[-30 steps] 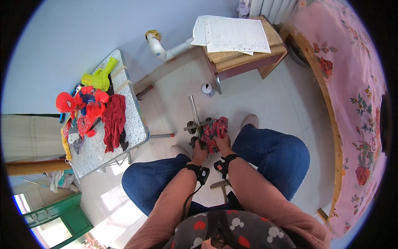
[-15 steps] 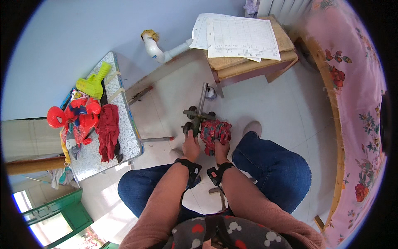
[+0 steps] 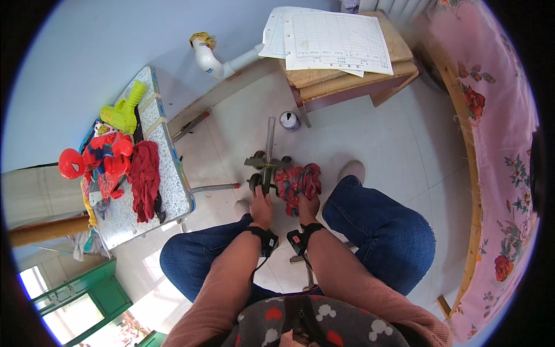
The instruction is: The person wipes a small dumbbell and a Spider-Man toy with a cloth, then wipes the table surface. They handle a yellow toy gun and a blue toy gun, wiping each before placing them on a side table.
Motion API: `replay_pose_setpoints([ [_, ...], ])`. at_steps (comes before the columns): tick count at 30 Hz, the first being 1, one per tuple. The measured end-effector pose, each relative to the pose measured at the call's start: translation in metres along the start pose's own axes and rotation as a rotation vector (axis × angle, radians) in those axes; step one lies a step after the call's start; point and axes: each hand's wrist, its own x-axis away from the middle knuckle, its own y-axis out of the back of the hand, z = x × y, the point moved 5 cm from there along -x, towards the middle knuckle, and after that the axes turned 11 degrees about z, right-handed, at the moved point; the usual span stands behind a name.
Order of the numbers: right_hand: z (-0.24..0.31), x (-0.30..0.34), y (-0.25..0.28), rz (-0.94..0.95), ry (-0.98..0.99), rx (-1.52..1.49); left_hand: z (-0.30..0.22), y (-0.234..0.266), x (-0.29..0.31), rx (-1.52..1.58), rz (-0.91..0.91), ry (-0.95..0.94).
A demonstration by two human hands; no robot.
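Between my knees, my left hand (image 3: 262,209) grips the near end of a dark green wheeled toy, which looks like a toy cannon (image 3: 267,172). Its long grey barrel points away from me, and black wheels show on both sides. A crumpled red cloth (image 3: 296,184) with a dark pattern is bunched in my right hand (image 3: 308,208), close against the toy's right side. My fingers are partly hidden by the cloth. Whether the cloth touches the toy I cannot tell.
To the left, a folding table (image 3: 176,199) bears a yellow-green toy gun (image 3: 123,110), a red toy figure (image 3: 110,165) and a dark red cloth (image 3: 144,179). Ahead are a can (image 3: 289,121) and a wooden stool (image 3: 358,89) with papers (image 3: 338,43). A flowered cover (image 3: 503,173) hangs at right.
The toy cannon's barrel has swung leftward and points more straight ahead. The red cloth has shifted slightly beside it. Both hands keep their holds.
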Motion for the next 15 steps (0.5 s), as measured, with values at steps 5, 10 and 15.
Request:
replay_pose_setpoints([
  [5,-0.012,-0.002,0.002,0.009,-0.001,-0.041,-0.003,-0.002,0.02,0.136,-0.032,0.044],
  [10,-0.019,-0.009,0.003,0.009,0.021,0.056,-0.022,0.006,-0.007,0.148,-0.045,0.063],
  [15,-0.016,-0.008,0.005,-0.065,-0.003,-0.001,-0.034,0.012,-0.054,0.156,-0.147,0.012],
])
